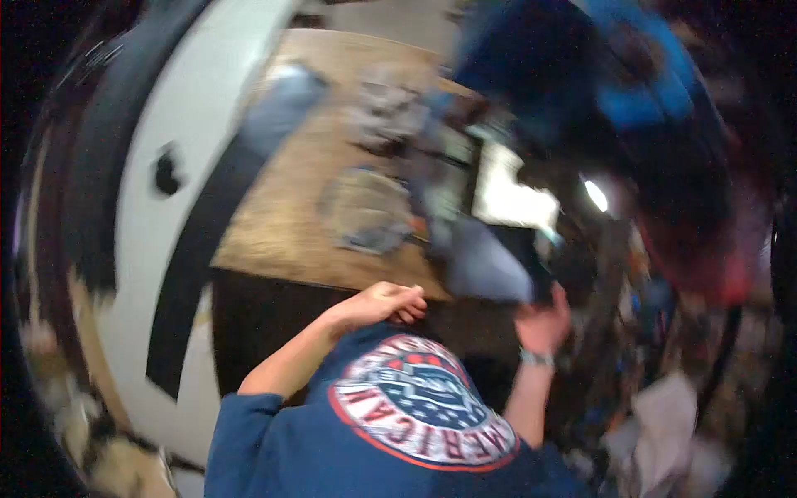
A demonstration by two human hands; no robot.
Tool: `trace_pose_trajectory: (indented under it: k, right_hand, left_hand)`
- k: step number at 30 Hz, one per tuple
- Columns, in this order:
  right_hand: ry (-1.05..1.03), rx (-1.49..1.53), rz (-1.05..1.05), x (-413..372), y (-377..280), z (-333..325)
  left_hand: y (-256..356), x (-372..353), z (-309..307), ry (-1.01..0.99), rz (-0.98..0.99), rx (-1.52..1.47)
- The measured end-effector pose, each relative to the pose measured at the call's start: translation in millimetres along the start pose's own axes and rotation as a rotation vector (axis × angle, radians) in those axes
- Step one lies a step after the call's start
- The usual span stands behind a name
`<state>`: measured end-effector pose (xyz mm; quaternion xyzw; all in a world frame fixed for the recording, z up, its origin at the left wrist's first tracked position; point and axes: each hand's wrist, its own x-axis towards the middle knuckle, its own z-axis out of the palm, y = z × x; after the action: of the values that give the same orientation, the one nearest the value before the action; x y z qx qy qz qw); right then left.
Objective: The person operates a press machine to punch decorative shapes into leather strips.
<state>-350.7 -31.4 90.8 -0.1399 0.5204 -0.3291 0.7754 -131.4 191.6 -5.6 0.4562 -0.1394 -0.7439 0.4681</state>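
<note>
My left hand is in front of my chest, just off the near edge of the wooden table. Its fingers are curled in and nothing shows between them. To the right, my right hand is raised with thumb and fingers apart, a band around its wrist. Right by its fingertips is the lower corner of a smooth grey piece, blurred by motion, with a dark patch behind it. On the table lies a beige rounded bundle, with a grey-and-white crumpled heap farther back.
A blue-grey item lies at the table's far left corner. Left of the table runs a long white surface with a black object on it. Dark and blue shapes fill the upper right. Blurred clutter, with a pale sheet, lies lower right.
</note>
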Motion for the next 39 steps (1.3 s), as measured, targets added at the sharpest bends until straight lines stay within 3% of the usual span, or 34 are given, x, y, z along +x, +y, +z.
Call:
trace_pose_trajectory:
  k: [1, 2, 4, 7, 10, 12, 14, 16, 17, 20, 22, 23, 26, 27, 29, 31, 33, 35, 37, 39]
  right_hand:
    - [-0.269, 0.084, 0.110, 8.9, -8.6, -20.7]
    - [-0.352, 0.097, 0.164, 9.3, -9.0, -33.3]
    - [-0.416, 0.107, 0.158, 12.8, -4.2, -38.2]
    - [-0.538, 0.051, 0.249, 24.9, 9.8, -50.9]
    - [-0.654, 0.057, 0.320, 26.8, 21.8, -66.0]
    - [-0.681, 0.134, 0.154, 18.8, 28.8, -67.8]
    - [-0.739, 0.285, 0.111, 22.4, 22.9, -77.1]
    - [-0.825, 0.522, 0.065, 19.7, 3.3, -74.5]
    - [-0.718, 0.559, 0.051, 27.2, -0.1, -84.2]
    - [-0.674, 0.602, -0.110, 52.2, -19.1, -104.2]
    - [-0.717, 0.707, -0.112, 72.5, -35.1, -123.7]
    - [-0.719, 0.740, -0.132, 72.2, -48.1, -126.5]
    - [-0.783, 0.739, -0.356, 123.9, -77.2, -187.0]
    - [-0.852, 0.688, -0.497, 116.8, -99.6, -189.5]
    - [-0.940, 0.516, -0.588, 115.5, -182.1, -236.8]
    - [-0.242, 0.374, -0.904, 100.7, -241.0, -242.0]
    - [-0.348, 0.195, -0.924, 108.4, -300.0, -282.7]
    - [-0.500, 0.009, -0.974, 85.8, -342.2, -273.6]
    - [0.066, 0.191, -1.015, 50.7, -356.2, -214.6]
    - [-0.036, 0.143, -1.002, 80.4, -391.7, -237.8]
  left_hand:
    - [-19.4, 23.6, 16.5, -0.106, 0.043, -0.047]
    - [-21.6, 37.1, 35.0, -0.119, -0.062, -0.227]
    - [-27.5, 52.4, 62.5, -0.211, -0.007, -0.607]
    - [-34.1, 70.8, 68.3, -0.245, 0.282, -0.777]
    - [-28.6, 63.5, 71.2, 0.191, 0.258, -0.776]
    - [-39.9, 59.5, 50.8, 0.298, 0.353, -0.681]
    - [-11.9, 25.9, 56.1, 0.154, 0.446, -0.324]
    - [12.7, -6.0, 82.6, 0.335, 0.467, -0.146]
    - [19.5, -21.3, 87.1, 0.348, 0.460, -0.077]
    - [21.5, -64.4, 76.3, 0.508, 0.432, 0.087]
    - [36.3, -82.5, 79.0, 0.452, 0.549, 0.149]
    - [29.0, -85.2, 63.7, 0.451, 0.730, 0.140]
    - [47.8, -110.5, 68.6, 0.366, 0.562, 0.181]
    - [53.5, -106.1, 85.0, 0.335, 0.526, 0.198]
    - [61.1, -83.0, 125.3, 0.273, 0.462, 0.227]
    - [65.4, -71.4, 128.7, 0.191, 0.336, 0.359]
    - [68.2, -55.6, 142.6, 0.177, 0.284, 0.402]
    - [68.1, -34.1, 175.3, 0.233, 0.304, 0.359]
    - [66.0, -19.5, 180.0, 0.222, 0.285, 0.332]
    - [64.7, -11.3, 175.4, 0.298, 0.236, 0.358]
